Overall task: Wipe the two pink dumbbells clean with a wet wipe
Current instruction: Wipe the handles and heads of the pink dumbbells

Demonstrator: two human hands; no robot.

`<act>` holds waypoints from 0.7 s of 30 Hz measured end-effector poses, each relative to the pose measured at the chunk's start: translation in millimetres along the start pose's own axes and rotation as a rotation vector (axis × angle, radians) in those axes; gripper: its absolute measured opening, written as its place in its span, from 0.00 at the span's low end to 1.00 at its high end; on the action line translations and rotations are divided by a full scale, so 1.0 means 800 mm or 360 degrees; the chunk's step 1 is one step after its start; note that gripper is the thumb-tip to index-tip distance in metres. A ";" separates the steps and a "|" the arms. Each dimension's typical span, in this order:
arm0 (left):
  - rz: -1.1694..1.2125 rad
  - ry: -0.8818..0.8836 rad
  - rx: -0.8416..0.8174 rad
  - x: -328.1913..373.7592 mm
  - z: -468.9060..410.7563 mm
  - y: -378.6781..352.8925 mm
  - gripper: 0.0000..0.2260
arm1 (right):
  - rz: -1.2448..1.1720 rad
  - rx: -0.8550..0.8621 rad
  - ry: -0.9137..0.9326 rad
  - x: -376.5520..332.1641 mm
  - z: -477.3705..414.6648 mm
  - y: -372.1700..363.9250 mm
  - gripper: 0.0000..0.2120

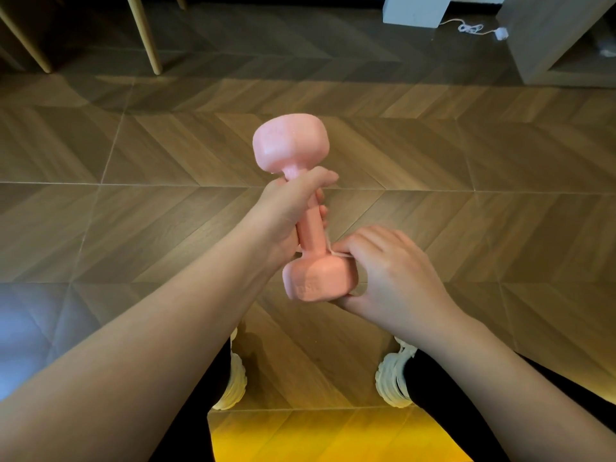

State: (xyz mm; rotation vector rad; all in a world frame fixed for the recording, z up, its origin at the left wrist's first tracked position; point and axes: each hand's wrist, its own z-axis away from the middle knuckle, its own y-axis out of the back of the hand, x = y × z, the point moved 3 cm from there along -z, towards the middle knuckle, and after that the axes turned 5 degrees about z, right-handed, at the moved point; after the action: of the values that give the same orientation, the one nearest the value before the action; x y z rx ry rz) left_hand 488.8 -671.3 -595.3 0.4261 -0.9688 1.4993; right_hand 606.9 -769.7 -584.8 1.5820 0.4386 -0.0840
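While your left hand (286,208) wraps fingers round handle of pink dumbbell (309,230), held tilted above floor (433,161) with far head raised, your right hand (390,271) curls over near head, pressing wet wipe (338,255) against it; wipe mostly hidden, only thin white edge showing.
Risk 1: far head looks damp; slick handle could slide through your single-hand grip, weight falling toward shoes (393,378) below.
Risk 2: wipe may bunch under fingers, leaving faces unwiped.
Count: dumbbells, one in view, second not seen; wipes, one; hands, two; shoes, two.
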 end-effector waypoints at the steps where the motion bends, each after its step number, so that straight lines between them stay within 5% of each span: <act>1: 0.0011 0.0021 0.0001 -0.002 0.000 0.001 0.07 | -0.0047 -0.0123 0.0011 -0.003 -0.002 -0.003 0.22; 4: 0.0054 0.0066 -0.0092 -0.003 0.000 -0.005 0.10 | -0.0073 -0.0214 0.0052 -0.007 -0.005 -0.009 0.22; 9: 0.0249 0.0129 -0.0081 0.005 -0.003 -0.007 0.14 | -0.0088 0.0213 0.0054 -0.004 0.001 0.000 0.23; 14: 0.0119 0.0118 -0.0203 -0.001 0.001 -0.017 0.15 | -0.0250 -0.0275 0.0021 -0.006 -0.006 -0.012 0.19; 21: 0.0048 0.0066 -0.0031 0.005 -0.004 -0.005 0.10 | 0.0090 0.0265 -0.0047 0.004 0.003 0.007 0.24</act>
State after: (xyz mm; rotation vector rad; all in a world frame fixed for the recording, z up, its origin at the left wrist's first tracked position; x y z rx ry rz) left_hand 492.4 -666.6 -592.8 0.3664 -0.9601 1.5186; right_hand 611.8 -771.2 -580.8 1.7533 0.3708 -0.1024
